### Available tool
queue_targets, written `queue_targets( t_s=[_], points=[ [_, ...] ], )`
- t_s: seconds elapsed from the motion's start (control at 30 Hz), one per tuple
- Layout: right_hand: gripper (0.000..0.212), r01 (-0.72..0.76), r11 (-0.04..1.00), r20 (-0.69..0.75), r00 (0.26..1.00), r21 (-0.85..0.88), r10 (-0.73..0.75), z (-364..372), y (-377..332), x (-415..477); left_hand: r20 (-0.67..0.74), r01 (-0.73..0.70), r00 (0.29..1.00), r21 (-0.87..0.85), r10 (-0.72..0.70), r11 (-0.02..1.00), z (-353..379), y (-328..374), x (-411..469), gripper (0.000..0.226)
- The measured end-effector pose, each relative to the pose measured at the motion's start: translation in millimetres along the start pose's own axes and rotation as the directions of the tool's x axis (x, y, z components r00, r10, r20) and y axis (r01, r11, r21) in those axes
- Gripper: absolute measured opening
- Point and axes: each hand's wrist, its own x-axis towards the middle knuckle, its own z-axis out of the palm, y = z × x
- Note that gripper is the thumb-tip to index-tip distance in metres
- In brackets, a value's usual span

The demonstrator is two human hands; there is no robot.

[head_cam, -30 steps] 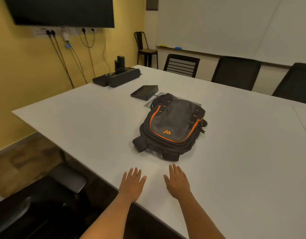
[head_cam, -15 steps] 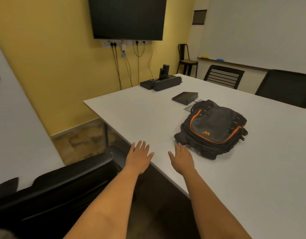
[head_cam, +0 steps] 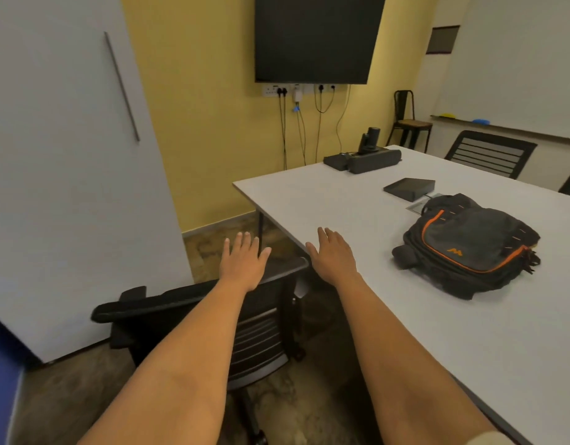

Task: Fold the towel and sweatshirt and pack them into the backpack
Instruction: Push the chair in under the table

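Nothing packed; backpack (head_cam: 470, 244) lies shut at right; left hand (head_cam: 242, 263) and right hand (head_cam: 333, 256) spread, empty; no towel or sweatshirt visible

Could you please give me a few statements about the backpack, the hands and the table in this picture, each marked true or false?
1. The backpack lies on the white table. True.
2. The left hand grips a towel. False: it is open and empty.
3. The right hand touches the backpack. False: they are apart.
4. A black chair stands below the forearms. True.
5. A sweatshirt lies on the table. False: none is visible.
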Motion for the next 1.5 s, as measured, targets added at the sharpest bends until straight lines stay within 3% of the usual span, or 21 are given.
queue_targets(
  t_s=[0.33, 0.57, 0.77, 1.1, 1.5],
  points=[
    [0.061, 0.216, 0.976, 0.114, 0.97, -0.016, -0.213, 40.1, -92.7, 5.2, 0.043, 0.244, 0.969, 0.001, -0.244, 0.97, 0.1, -92.7, -40.5, 0.058],
    [0.069, 0.276, 0.961, 0.347, 0.904, -0.026, -0.251, 78.6, -123.6, 5.3, 0.193, 0.406, 0.895, 0.025, -0.403, 0.913, 20.8, -128.8, -50.8, 0.066],
    [0.072, 0.28, 0.951, 0.538, 0.826, -0.133, -0.168, 87.5, -129.5, 19.7, 0.246, 0.403, 0.882, 0.052, -0.403, 0.914, 16.5, -126.0, -45.5, 0.06],
    [0.08, 0.28, 0.937, 0.628, 0.773, -0.207, -0.092, 87.9, -136.2, 29.6, 0.266, 0.443, 0.858, 0.051, -0.44, 0.895, 12.2, -120.0, -48.9, 0.059],
    [0.077, 0.242, 0.95, 0.553, 0.827, -0.198, -0.095, 92.2, -133.6, 18.7, 0.328, 0.402, 0.862, 0.026, -0.388, 0.915, 12.4, -127.9, -48.3, 0.068]
  ],
)
